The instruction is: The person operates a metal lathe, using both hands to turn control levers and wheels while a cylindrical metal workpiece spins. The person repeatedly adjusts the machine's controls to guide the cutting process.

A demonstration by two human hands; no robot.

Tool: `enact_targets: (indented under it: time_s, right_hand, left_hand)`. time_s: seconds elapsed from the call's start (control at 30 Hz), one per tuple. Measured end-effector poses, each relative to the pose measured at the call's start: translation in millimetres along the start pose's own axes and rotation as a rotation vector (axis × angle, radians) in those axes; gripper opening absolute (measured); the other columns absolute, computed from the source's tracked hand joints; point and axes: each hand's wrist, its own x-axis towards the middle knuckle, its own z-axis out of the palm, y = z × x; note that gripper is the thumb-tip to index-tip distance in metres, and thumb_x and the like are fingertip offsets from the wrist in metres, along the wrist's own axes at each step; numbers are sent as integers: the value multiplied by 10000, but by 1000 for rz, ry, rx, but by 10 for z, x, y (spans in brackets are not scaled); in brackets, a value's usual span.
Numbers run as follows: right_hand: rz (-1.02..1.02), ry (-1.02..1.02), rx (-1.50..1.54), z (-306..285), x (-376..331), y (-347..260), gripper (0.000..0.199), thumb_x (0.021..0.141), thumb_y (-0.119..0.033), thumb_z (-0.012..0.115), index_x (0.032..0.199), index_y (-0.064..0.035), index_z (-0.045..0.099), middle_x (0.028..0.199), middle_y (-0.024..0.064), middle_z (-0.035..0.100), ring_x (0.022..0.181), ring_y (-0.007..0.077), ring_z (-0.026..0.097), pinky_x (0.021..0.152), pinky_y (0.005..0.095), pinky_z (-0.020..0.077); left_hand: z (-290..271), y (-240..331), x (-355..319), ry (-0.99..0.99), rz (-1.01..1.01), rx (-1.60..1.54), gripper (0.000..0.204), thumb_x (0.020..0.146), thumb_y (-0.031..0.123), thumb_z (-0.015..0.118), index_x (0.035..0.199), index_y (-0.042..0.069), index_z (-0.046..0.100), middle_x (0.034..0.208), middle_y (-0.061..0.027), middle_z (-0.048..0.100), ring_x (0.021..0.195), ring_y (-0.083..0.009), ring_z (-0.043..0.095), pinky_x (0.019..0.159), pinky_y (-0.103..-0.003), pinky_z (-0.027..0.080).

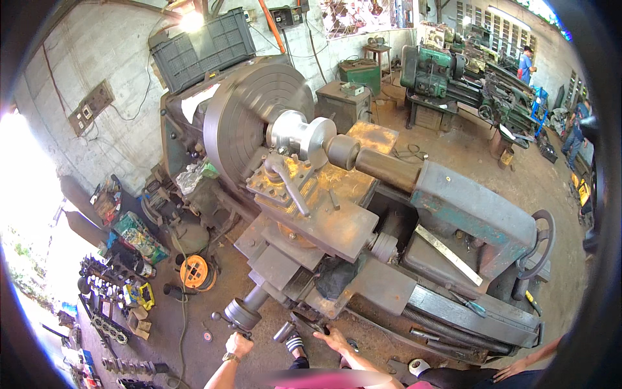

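Note:
My left hand, with a watch at its wrist, is closed round the crank handle of the cross-slide handwheel on a large metal lathe. Lower on the carriage, the fingers of my right hand close on the rim of a dark handwheel. Beyond the hands, a shiny spool-shaped metal workpiece sits between the big round chuck and the tailstock. The chuck's face looks smeared by motion. Beside the workpiece stands the tool post with its lever; the cutting tip is hard to make out.
A pale metal bar and a screwdriver lie on the lathe at right. An orange cable reel and engine parts cover the floor at left. Another person's hand shows at lower right. More machines stand behind.

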Motion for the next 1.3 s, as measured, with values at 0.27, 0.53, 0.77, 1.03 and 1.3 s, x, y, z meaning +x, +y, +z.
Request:
enact_targets:
  time_s: [0.27,0.53,0.77,1.03,1.3]
  right_hand:
    - [81,29,18,-34,-65,-157,953,673,-719,665,1193,76,587,1086,279,646,1092,354,613,907,397,463]
    - [97,70,-41,52,17,-18,913,690,-728,643,1159,55,613,1071,276,651,1071,377,619,911,413,465]
    - [96,-129,-36,42,105,-12,930,744,-746,582,1295,2,536,1233,246,589,1179,330,554,981,386,419]
    - [105,-391,88,-197,11,-276,1062,717,-735,621,1364,80,412,1372,259,468,1293,324,443,1048,379,354]
    - [115,-125,-10,-185,-138,-443,958,689,-702,656,1216,92,565,1198,276,600,1176,356,557,971,378,423]
  left_hand:
    - [-55,42,-29,-51,-15,-20,362,701,270,636,952,15,692,982,-209,687,952,-356,659,855,-413,521]
    - [-61,42,-37,-33,-24,0,320,707,250,614,889,3,704,926,-222,691,908,-364,670,835,-414,527]
    - [-61,39,-43,6,-3,-28,331,710,269,620,901,11,701,929,-222,691,904,-362,671,825,-416,529]
    - [-40,27,-40,-12,-11,-10,359,707,272,619,920,-8,690,944,-226,687,905,-371,668,823,-420,530]
    - [-51,31,-6,-59,-41,-7,405,690,289,667,983,10,686,995,-221,683,972,-355,655,857,-407,519]
